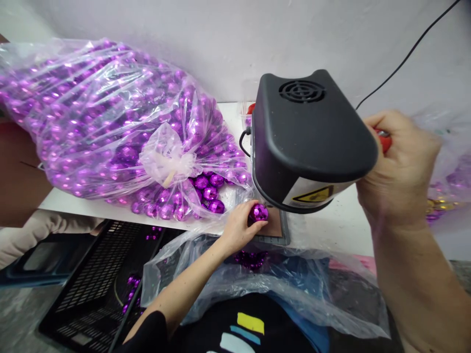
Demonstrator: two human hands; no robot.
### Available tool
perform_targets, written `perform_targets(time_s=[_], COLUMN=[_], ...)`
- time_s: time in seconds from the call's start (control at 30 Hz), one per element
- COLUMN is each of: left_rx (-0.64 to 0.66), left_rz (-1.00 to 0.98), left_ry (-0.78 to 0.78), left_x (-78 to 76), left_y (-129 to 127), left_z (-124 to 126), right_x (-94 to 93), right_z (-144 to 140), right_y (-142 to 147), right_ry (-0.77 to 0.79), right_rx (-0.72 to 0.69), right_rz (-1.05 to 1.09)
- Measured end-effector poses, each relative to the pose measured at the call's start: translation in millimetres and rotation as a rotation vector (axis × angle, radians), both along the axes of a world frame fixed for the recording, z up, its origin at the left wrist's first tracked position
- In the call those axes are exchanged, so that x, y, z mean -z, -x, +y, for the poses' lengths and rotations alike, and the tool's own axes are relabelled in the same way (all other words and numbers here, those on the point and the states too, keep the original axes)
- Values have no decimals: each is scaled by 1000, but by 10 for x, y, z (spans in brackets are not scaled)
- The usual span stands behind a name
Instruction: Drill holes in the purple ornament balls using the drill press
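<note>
Between the thumb and fingers of my left hand (241, 225) is a shiny purple faceted ball (259, 212). It is over the brown plate (272, 223) at the base of a black machine (312, 132), under its housing. My right hand (401, 157) is wrapped round a red handle (384, 142) on the machine's right side. The housing has a round vent on top and a yellow warning label, and hides what lies beneath it. Left of my left hand, several loose purple balls (210, 193) spill from the mouth of a big clear bag (110, 122).
An open plastic bag (294, 289) spreads across my lap, with purple balls (252, 260) in it. A black crate (91, 284) stands below the white table (342, 230) at left. Another person's leg (66, 223) shows there. A black cable (408, 51) runs up the wall.
</note>
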State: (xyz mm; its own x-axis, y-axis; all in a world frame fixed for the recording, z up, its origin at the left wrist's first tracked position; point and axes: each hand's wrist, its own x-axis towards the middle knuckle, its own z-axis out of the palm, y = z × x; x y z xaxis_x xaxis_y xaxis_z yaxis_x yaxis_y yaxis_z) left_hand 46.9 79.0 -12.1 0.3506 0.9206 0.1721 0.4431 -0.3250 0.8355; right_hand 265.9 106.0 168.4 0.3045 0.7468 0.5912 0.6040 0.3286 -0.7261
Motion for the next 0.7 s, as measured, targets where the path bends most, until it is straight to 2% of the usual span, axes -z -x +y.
perform_targets(time_s=[0.4,0.7], left_rx=[-175,-154], left_rz=[26,-23], left_ry=[-97,0], left_x=[135,188], left_y=[-209,-265], left_z=[-22,-34], right_x=[3,51], right_z=[-6,-10], right_y=[-10,1], right_ry=[6,-31], right_rx=[-34,-21], right_rz=[19,49])
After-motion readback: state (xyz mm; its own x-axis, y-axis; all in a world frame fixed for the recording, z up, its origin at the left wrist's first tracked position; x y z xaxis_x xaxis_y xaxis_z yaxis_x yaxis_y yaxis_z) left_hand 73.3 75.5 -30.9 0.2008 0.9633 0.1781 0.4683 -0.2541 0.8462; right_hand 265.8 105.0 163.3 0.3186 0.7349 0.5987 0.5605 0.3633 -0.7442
